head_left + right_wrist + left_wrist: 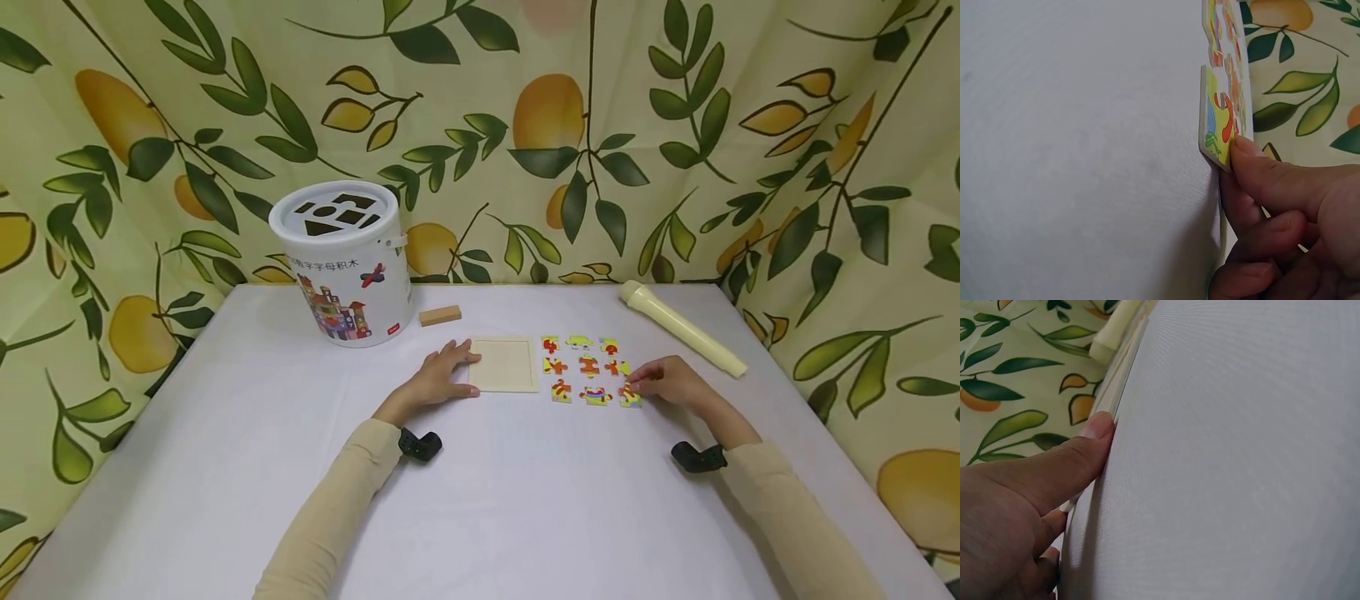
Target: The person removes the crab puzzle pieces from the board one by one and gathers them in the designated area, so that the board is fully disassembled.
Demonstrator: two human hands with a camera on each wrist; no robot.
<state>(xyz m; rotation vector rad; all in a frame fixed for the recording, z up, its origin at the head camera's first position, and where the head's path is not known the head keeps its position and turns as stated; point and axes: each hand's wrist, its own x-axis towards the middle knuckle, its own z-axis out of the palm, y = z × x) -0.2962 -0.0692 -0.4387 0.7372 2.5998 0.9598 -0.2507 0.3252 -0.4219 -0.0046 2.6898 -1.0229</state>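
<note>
A square wooden puzzle tray [504,367] lies flat with a bare inside. At its left side rests my left hand [438,375], thumb at the near corner and fingers at the far one. The left wrist view shows the straight thumb [1066,465] against the tray's edge. To the right of the tray, several colourful jigsaw pieces [588,364] are laid out in rows. My right hand [675,385] pinches the near right corner jigsaw piece [1215,122] between thumb and index finger; its other fingers are curled underneath.
A white lidded bucket [348,267] with shaped holes stands at the back left, a small wooden block [440,315] beside it. A cream-coloured stick [682,327] with a wider end lies at the back right. Patterned curtain [480,142] hangs behind and around the table.
</note>
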